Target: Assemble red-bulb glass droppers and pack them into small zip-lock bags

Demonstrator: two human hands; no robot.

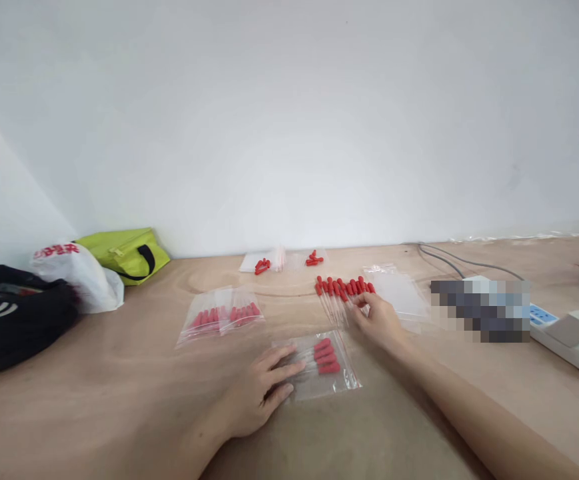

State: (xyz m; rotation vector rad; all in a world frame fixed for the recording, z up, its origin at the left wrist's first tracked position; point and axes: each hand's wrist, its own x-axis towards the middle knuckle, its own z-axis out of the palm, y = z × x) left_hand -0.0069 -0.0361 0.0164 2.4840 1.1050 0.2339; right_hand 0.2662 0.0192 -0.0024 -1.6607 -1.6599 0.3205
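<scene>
My left hand (pixel 264 390) lies with its fingers spread over the left part of a clear zip bag (pixel 309 387). Inside that bag are several droppers (pixel 326 357) with red rubber bulbs and thin clear tubes, bulbs toward the right. Farther back, my right hand (pixel 379 320) pinches a red-bulbed dropper (pixel 344 295) at the near side of a loose row of droppers (pixel 330 285). Its fingertips partly hide the tubes there. Left of centre, two more zip bags (pixel 219 317) overlap, each holding several droppers.
By the wall lie small heaps of loose red bulbs (pixel 262 266) on clear bags. Flat zip bags (pixel 396 293) are stacked beyond my right hand. A black bag (pixel 19 320), a white plastic bag (pixel 84 273) and a lime pouch (pixel 134 253) stand left; a power strip (pixel 542 315) and cables lie right.
</scene>
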